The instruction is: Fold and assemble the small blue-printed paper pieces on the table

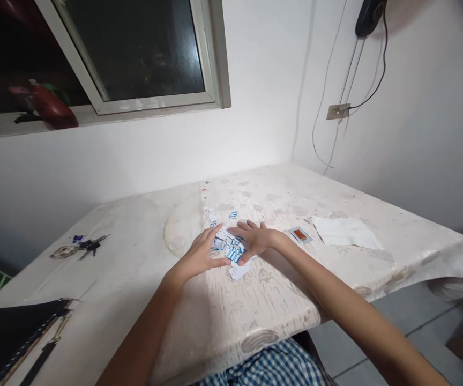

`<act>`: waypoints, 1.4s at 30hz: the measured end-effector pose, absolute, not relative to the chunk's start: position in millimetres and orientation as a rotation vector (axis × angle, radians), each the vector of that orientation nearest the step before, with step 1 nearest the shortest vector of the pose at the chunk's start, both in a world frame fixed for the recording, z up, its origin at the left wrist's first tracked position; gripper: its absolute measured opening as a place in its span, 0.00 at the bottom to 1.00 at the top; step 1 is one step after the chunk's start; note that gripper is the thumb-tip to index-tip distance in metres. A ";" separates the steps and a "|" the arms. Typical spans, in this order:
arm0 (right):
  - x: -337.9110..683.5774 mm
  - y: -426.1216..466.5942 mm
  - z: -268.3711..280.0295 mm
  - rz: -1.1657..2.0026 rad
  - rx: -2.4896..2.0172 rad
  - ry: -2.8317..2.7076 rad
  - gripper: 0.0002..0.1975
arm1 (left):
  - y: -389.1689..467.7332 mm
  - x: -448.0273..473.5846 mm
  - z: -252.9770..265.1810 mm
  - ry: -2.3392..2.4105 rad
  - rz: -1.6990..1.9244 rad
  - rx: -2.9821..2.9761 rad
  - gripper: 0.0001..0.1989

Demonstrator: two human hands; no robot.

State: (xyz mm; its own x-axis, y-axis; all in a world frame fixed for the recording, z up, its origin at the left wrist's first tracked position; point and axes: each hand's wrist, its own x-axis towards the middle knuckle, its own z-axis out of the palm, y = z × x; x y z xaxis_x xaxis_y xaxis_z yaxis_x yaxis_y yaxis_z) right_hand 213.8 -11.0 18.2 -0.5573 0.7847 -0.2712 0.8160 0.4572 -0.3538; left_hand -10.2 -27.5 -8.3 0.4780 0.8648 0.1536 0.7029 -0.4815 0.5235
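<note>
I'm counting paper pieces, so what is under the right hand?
Paper pieces, white and blue-marked, show along the edge of the right hand. Whatever lies beneath its palm is covered and cannot be seen.

Small white paper pieces (233, 253), some marked with blue, are gathered in a loose, overlapping pile just below the frame's centre; a few are scattered slightly higher.
</note>
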 end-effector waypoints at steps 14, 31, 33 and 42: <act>195.8 -19.6 16.2 -0.459 1.415 2.981 0.19 | -39.6 5.5 -9.7 1.335 0.654 2.405 0.31; 195.3 6.0 0.4 -0.455 1.751 3.163 0.11 | -24.6 1.6 1.1 1.410 0.896 2.470 0.19; 194.7 7.7 -0.5 -0.387 1.892 3.127 0.14 | -19.3 1.4 6.5 1.443 0.901 2.477 0.19; 202.0 9.5 4.6 -0.749 1.942 3.138 0.25 | -9.0 14.9 17.7 1.221 1.194 2.229 0.30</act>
